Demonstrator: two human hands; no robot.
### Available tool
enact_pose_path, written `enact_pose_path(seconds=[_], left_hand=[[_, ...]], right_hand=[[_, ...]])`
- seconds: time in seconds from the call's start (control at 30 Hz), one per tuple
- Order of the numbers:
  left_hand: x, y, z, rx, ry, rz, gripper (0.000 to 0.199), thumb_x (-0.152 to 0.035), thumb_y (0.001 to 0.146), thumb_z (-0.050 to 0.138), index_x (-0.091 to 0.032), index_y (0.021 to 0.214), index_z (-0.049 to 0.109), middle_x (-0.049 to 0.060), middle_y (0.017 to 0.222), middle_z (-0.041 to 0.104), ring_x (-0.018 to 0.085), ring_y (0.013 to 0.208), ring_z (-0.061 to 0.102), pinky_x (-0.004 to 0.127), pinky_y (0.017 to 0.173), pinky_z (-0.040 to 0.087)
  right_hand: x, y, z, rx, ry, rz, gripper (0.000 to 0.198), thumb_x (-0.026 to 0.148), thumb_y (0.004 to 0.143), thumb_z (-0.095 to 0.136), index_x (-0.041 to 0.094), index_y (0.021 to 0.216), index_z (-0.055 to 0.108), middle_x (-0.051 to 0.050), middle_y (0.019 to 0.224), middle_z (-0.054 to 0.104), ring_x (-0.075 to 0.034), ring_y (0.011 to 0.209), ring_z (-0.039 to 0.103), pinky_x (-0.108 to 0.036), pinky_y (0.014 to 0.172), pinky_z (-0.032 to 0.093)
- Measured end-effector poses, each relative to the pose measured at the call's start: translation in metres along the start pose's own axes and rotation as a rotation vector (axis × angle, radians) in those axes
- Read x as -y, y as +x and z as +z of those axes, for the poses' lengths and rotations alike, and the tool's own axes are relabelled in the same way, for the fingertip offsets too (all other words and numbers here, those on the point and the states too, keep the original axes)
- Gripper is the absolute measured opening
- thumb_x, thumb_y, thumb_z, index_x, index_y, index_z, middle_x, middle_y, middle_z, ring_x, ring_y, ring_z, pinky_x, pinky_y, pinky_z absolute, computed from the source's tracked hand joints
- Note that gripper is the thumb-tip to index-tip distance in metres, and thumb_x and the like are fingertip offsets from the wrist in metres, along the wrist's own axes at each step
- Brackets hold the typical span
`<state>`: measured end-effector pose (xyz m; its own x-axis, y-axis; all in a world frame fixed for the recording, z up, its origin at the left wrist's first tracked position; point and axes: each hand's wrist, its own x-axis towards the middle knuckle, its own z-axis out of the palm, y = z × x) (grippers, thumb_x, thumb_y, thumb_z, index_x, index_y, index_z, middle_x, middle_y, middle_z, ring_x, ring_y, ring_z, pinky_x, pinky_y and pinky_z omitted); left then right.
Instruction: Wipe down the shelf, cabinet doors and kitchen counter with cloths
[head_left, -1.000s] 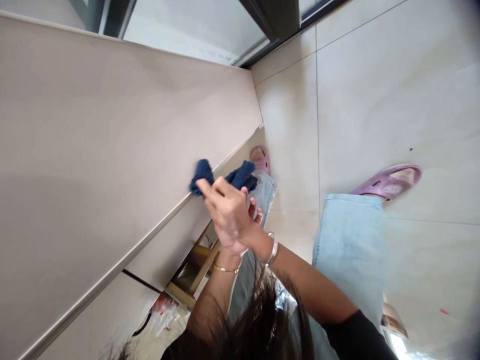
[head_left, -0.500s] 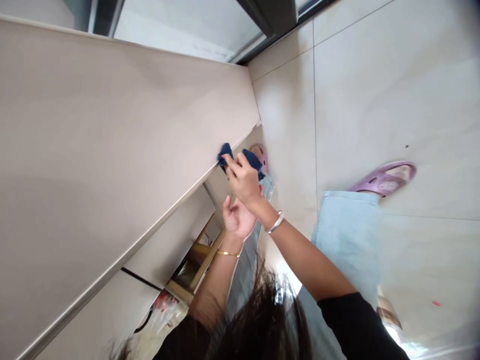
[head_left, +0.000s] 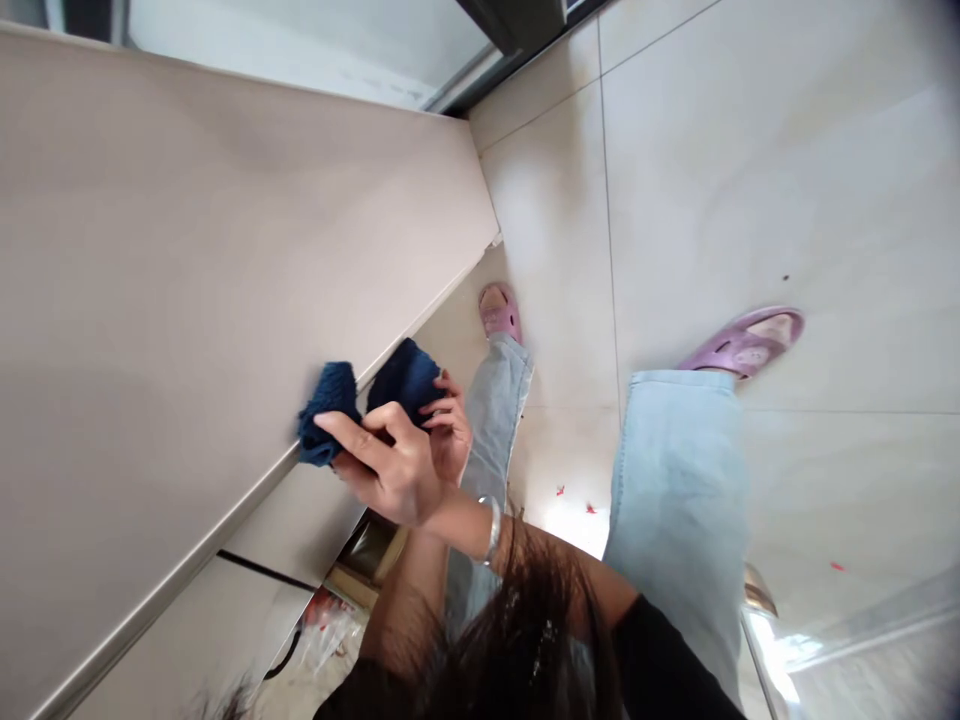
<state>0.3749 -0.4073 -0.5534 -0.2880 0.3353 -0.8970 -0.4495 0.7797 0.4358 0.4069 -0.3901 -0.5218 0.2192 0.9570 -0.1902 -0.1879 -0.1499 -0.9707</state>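
Note:
A dark blue cloth (head_left: pixel 330 400) is folded over the lower edge of a pale panel (head_left: pixel 187 280). My right hand (head_left: pixel 394 465), with a silver bangle at the wrist, grips the cloth there, the index finger stretched along it. Another part of the same blue cloth (head_left: pixel 405 385) hangs on the near side of the edge. My left hand (head_left: pixel 452 430) is partly hidden behind the right wrist. Its curled fingers rest on the right end of this hanging part, and its thumb does not show.
Below the panel are pale cabinet fronts (head_left: pixel 300 520), a wooden frame (head_left: pixel 352 585) and a clear plastic bag (head_left: pixel 330 635). My feet in purple clogs (head_left: pixel 750 340) stand on the tiled floor (head_left: pixel 697 180). Small red scraps (head_left: pixel 838 567) lie on it. A dark frame (head_left: pixel 517 25) is at the top.
My right hand and the cloth have slid down and left along the panel's edge. My left hand has gone from open, palm up, to touching the cloth's hanging part.

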Motion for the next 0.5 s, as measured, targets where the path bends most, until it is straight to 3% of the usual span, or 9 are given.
enact_pose_path(seconds=[0.1,0.27,0.5], left_hand=[[-0.001,0.011,-0.007,-0.012,-0.004,0.031,0.044,-0.027,0.107,0.027,-0.034,0.135,0.059,-0.003,0.127,0.068,0.014,0.114,0.066,0.027,0.090,0.057],[0.008,0.065,-0.016,-0.092,-0.109,-0.085,0.032,-0.020,0.110,0.034,-0.033,0.124,0.059,-0.009,0.100,0.072,0.006,0.097,0.063,0.015,0.086,0.050],[0.017,0.151,-0.013,-0.074,0.010,-0.185,0.030,-0.024,0.111,0.027,-0.030,0.112,0.056,-0.013,0.077,0.072,0.005,0.083,0.063,0.014,0.089,0.050]], right_hand=[[-0.019,0.010,0.014,0.037,-0.009,0.002,0.034,0.034,0.103,0.054,0.029,0.133,0.071,-0.004,0.095,0.058,-0.013,0.084,0.060,-0.021,0.083,0.056],[-0.094,0.038,0.012,-0.224,-0.116,0.265,0.040,0.037,0.108,0.041,0.023,0.135,0.067,-0.005,0.100,0.057,-0.012,0.090,0.059,-0.022,0.093,0.053],[-0.207,0.081,0.022,-0.446,-0.026,0.455,0.051,0.045,0.110,0.026,0.023,0.137,0.062,-0.009,0.112,0.063,-0.017,0.107,0.063,-0.030,0.104,0.051]])
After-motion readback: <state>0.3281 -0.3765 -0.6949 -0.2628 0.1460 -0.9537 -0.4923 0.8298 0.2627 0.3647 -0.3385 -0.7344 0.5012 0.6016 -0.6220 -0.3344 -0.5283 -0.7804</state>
